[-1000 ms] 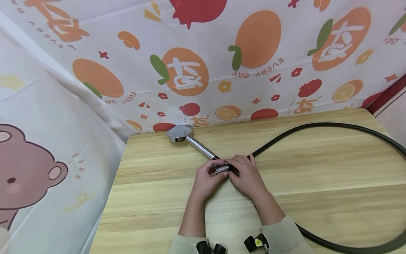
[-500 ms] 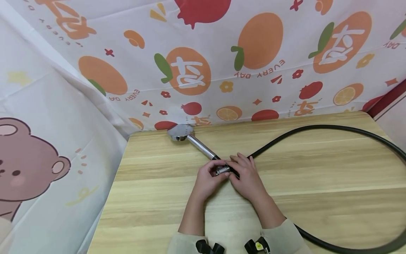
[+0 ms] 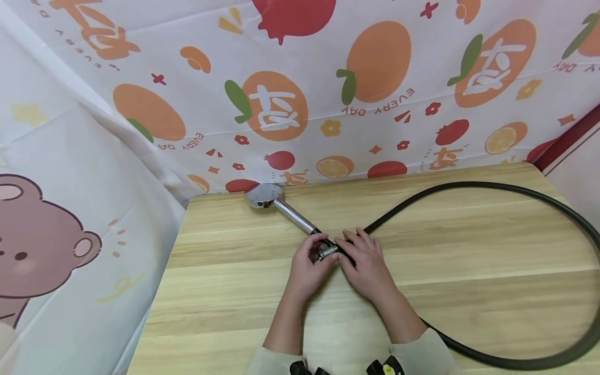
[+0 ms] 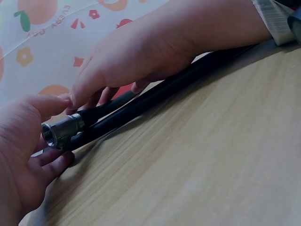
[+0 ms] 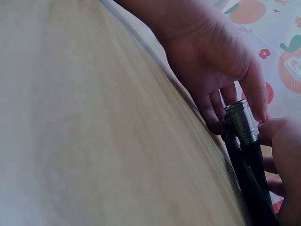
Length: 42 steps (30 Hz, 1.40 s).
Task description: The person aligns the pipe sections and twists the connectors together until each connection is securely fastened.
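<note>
A chrome shower head (image 3: 264, 195) lies near the table's far edge, its silver handle (image 3: 295, 216) pointing toward my hands. The black hose (image 3: 487, 185) makes a wide loop on the right, and both of its ends come together at the hands. One end carries a threaded metal connector (image 4: 61, 132), its hollow opening facing left in the left wrist view. My left hand (image 3: 304, 271) has its thumb and fingers curled around this connector and the hose beside it. Just behind the connector, my right hand (image 3: 367, 265) pinches the hose end (image 5: 254, 157). Two hose lengths lie side by side there.
The wooden table (image 3: 225, 297) meets a fruit-print cloth (image 3: 323, 78) at the back. On the left hangs a pale cloth with a bear print (image 3: 47, 250). The hose loop passes under the right forearm.
Both hands keep their place at the connector. The left index finger has lifted slightly away from it, and the right fingers have shifted a little. The head view has moved slightly.
</note>
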Each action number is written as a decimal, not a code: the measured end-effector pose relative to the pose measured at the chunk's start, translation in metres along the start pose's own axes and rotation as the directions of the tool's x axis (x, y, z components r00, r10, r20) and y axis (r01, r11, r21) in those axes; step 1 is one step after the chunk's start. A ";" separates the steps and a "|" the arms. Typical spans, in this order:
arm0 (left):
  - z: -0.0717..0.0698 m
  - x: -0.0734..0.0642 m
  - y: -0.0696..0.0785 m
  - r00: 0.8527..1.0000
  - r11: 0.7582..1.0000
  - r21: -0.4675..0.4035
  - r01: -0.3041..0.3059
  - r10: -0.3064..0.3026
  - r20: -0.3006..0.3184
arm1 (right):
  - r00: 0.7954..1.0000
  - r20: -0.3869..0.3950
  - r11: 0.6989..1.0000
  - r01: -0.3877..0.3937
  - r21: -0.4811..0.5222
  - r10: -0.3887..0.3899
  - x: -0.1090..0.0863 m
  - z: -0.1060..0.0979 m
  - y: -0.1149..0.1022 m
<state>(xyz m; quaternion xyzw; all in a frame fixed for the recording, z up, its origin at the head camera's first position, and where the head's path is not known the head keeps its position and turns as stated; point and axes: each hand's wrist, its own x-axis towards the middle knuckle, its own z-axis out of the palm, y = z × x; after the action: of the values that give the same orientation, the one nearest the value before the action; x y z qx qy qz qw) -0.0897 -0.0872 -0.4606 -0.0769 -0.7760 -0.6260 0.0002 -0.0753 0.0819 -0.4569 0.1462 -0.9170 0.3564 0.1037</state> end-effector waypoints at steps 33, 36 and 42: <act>-0.051 -0.013 -0.001 0.998 0.780 0.622 -0.064 0.050 0.040 | 0.990 0.087 0.982 -0.100 -0.159 0.115 -0.010 -0.036 0.022; -0.061 -0.012 0.001 0.999 0.772 0.634 -0.039 0.020 0.036 | 0.988 0.095 0.979 -0.107 -0.175 0.125 -0.012 -0.045 0.030; -0.079 -0.007 0.007 1.000 0.706 0.708 -0.029 0.013 0.028 | 0.989 0.090 0.967 -0.091 -0.236 0.115 -0.010 -0.062 0.039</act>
<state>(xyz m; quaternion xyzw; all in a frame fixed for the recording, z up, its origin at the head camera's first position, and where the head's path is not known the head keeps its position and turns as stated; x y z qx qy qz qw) -0.0900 -0.1636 -0.4371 -0.0862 -0.9557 -0.2800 0.0285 -0.0740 0.1540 -0.4391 0.1033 -0.9628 0.2440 0.0537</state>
